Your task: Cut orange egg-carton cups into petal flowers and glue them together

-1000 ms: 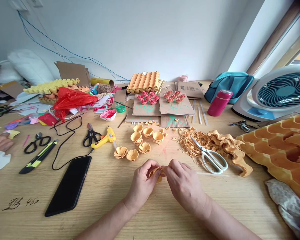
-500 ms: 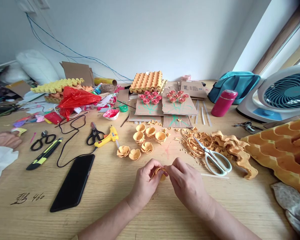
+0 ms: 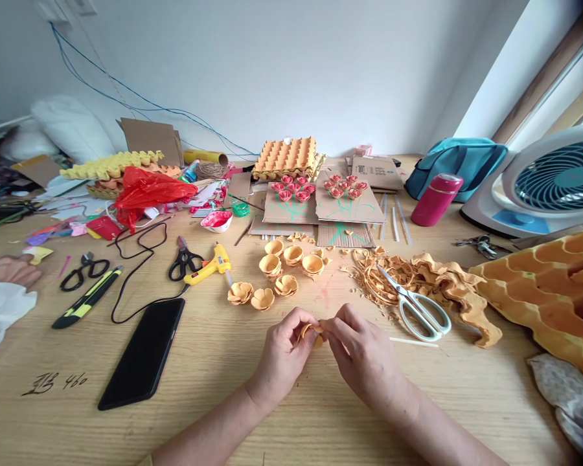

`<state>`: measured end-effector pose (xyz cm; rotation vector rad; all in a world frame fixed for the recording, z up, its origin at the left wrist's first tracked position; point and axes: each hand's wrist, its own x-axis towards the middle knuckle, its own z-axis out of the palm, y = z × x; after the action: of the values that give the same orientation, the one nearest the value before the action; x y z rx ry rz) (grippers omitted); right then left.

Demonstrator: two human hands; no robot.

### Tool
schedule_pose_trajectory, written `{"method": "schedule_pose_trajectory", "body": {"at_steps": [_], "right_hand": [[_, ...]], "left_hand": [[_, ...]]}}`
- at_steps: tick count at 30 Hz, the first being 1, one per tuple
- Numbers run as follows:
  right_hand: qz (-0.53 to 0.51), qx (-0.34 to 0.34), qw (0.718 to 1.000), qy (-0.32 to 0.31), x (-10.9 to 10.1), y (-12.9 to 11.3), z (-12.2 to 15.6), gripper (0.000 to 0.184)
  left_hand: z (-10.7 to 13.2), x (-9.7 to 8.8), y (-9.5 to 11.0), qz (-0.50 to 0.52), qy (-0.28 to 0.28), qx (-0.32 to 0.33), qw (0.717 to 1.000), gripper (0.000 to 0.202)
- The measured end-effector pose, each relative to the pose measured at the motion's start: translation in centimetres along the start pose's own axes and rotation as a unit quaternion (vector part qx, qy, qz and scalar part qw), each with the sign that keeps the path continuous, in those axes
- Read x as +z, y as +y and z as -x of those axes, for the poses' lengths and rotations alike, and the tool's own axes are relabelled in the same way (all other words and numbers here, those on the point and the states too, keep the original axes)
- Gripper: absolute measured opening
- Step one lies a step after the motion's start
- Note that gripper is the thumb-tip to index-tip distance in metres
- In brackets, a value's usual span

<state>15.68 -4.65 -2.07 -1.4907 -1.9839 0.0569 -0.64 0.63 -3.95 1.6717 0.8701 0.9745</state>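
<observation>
Between my two hands is a small orange egg-carton flower (image 3: 307, 331), its cup partly covered by fingers. My left hand (image 3: 284, 346) grips its left side between thumb and fingers. The fingertips of my right hand (image 3: 364, 353) pinch its right edge. Just beyond lie several more egg-carton flowers: a flat-petalled one (image 3: 262, 299) nearest, another (image 3: 286, 285) beside it, and deeper cups (image 3: 313, 265) behind. White-handled scissors (image 3: 422, 315) rest on a heap of carton trimmings (image 3: 398, 268) to the right of my hands.
Left are a phone (image 3: 142, 356), a yellow glue gun (image 3: 214, 264), black scissors (image 3: 184, 261) and a utility knife (image 3: 87, 299). Another person's hand (image 3: 10, 268) rests at the far left. Cardboard with red flowers (image 3: 350, 206) lies behind; an egg tray (image 3: 548, 285), pink bottle (image 3: 436, 200) and fan (image 3: 554, 184) stand right.
Both hands stay in almost the same place on the egg-carton flower. My right fingers have shifted very slightly at its edge. The rest looks unchanged.
</observation>
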Motion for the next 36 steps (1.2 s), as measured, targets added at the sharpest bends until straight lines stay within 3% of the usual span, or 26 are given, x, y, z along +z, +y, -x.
{"method": "schedule_pose_trajectory", "body": {"at_steps": [4, 11, 16, 23, 30, 36], "right_hand": [[0.044, -0.046, 0.998, 0.002, -0.27, -0.11, -0.16, 0.022], [-0.088, 0.027, 0.996, -0.010, -0.24, -0.03, -0.25, 0.020], [-0.052, 0.021, 0.998, -0.015, -0.09, -0.04, -0.14, 0.021], [0.039, -0.055, 0.998, 0.010, -0.45, -0.13, -0.23, 0.027], [-0.112, 0.024, 0.993, -0.003, -0.39, -0.18, -0.25, 0.021], [-0.040, -0.001, 0.999, -0.007, -0.26, -0.16, -0.12, 0.022]], "left_hand": [[-0.05, -0.02, -0.10, 0.048, -0.014, -0.007, 0.999, 0.009], [0.08, -0.14, 0.45, -0.028, 0.020, 0.023, 0.999, 0.007], [0.05, -0.10, 0.15, -0.028, 0.008, 0.012, 1.000, 0.006], [-0.27, -0.06, 0.06, 0.078, -0.012, -0.003, 0.997, 0.003], [-0.09, -0.16, 0.26, 0.025, 0.012, 0.025, 0.999, 0.007], [-0.07, -0.16, 0.39, 0.014, 0.009, 0.008, 1.000, 0.006]]}}
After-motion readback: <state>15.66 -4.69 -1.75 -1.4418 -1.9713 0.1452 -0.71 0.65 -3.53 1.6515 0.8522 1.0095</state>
